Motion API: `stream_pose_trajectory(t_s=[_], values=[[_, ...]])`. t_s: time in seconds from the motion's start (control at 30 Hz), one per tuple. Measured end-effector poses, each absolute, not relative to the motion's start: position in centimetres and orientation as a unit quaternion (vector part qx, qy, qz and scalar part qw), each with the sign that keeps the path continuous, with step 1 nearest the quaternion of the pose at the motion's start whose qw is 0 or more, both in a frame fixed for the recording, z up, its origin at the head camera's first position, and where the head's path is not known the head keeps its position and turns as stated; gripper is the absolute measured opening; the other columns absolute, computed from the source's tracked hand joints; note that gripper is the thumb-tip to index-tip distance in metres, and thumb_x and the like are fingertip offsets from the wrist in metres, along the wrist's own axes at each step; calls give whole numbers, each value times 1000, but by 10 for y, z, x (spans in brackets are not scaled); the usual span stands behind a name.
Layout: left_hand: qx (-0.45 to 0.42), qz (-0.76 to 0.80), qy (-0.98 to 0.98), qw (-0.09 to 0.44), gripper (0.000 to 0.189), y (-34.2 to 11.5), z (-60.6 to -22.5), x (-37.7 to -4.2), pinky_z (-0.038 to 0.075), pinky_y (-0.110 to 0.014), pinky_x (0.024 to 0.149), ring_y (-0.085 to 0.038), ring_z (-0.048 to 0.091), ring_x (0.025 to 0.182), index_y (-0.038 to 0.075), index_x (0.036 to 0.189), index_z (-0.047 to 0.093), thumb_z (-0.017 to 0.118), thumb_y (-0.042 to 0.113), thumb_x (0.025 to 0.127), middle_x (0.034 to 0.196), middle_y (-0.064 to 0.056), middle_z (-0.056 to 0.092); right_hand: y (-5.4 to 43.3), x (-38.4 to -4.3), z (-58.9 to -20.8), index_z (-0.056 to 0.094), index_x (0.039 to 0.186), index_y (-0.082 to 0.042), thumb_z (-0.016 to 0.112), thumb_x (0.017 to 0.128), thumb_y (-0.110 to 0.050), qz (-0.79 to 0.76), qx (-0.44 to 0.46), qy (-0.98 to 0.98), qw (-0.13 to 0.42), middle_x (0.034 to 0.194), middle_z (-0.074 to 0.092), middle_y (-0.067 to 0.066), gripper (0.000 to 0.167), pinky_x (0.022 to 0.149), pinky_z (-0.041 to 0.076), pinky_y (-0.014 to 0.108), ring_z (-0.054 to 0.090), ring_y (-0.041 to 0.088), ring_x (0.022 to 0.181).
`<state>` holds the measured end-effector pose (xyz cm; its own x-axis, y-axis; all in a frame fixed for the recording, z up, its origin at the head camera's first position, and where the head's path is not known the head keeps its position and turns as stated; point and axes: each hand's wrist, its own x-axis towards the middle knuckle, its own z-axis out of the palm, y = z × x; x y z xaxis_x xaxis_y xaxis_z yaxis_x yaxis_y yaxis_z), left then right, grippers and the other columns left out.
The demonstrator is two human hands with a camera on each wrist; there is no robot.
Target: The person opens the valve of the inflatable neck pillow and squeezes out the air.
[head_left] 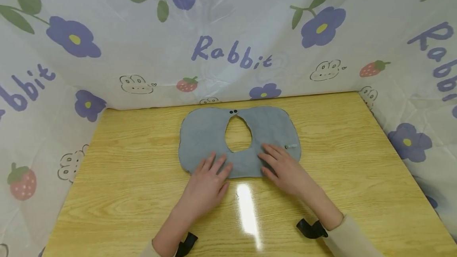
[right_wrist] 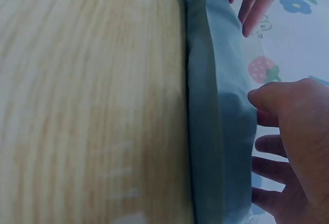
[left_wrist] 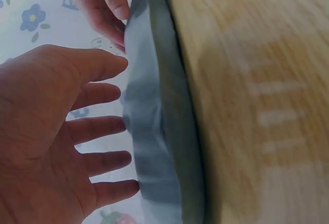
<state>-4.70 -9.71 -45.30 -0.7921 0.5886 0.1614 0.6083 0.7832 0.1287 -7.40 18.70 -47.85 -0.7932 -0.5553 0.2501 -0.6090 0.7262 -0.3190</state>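
Note:
A grey-blue neck pillow (head_left: 203, 130) lies flat on the wooden table, with an oval opening in its middle. Two dark snap buttons sit side by side at its far edge, and a small pale tab (head_left: 292, 146) shows on its right half. My left hand (head_left: 208, 185) rests its spread fingertips on the near left part of the pillow. On the near right part lie the fingers of my right hand (head_left: 283, 169). Both wrist views show the pillow's puffed near edge (left_wrist: 154, 111) and straight, separated fingers touching its upper face; neither hand grips it.
The wooden table (head_left: 135, 193) extends around the pillow on all sides. A white patterned cloth (head_left: 235, 23) with flowers, strawberries and lettering hangs behind the table and along both sides. Each wrist carries a black device (head_left: 310, 229).

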Motion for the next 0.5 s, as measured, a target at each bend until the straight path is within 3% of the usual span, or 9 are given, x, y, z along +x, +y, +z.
stream_pose_trajectory(t_s=[0.5], values=[[-320,-73,-944,43,47,-97,-467,-48,39,-59,110,-41,42,142,11,138,67,75,28,95,152,-15,50,188,-73,-487,63,137,-2,68,101,-25,187,310,-930,60,150,50,23,43,114,36,54,46,41,139]])
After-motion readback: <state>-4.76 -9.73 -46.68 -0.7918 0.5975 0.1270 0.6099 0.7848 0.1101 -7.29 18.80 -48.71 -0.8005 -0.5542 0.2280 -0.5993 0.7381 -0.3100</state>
